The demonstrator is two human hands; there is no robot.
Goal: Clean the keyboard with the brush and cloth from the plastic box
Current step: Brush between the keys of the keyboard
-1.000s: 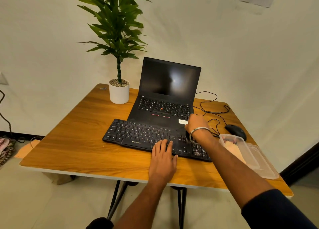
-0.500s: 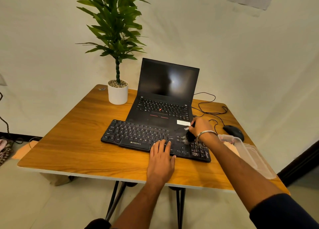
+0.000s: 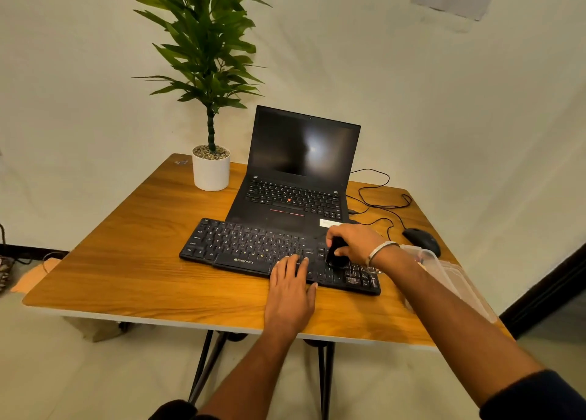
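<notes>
A black keyboard (image 3: 247,245) lies on the wooden table (image 3: 142,261) in front of a laptop. My right hand (image 3: 356,243) grips a dark brush (image 3: 336,255) and holds its bristles down on the keys at the keyboard's right part. My left hand (image 3: 291,288) lies flat with straight fingers on the keyboard's front edge. The clear plastic box (image 3: 444,274) stands at the right, partly hidden behind my right forearm; the cloth inside shows only faintly.
An open black laptop (image 3: 301,172) stands behind the keyboard. A potted plant (image 3: 211,169) is at the back left, and a black mouse (image 3: 421,239) with loose cables at the back right. The wall rises just behind the table.
My right hand has moved with the brush from the keyboard's back right corner a little leftward and nearer over the keys. My left hand has stayed flat on the front edge.
</notes>
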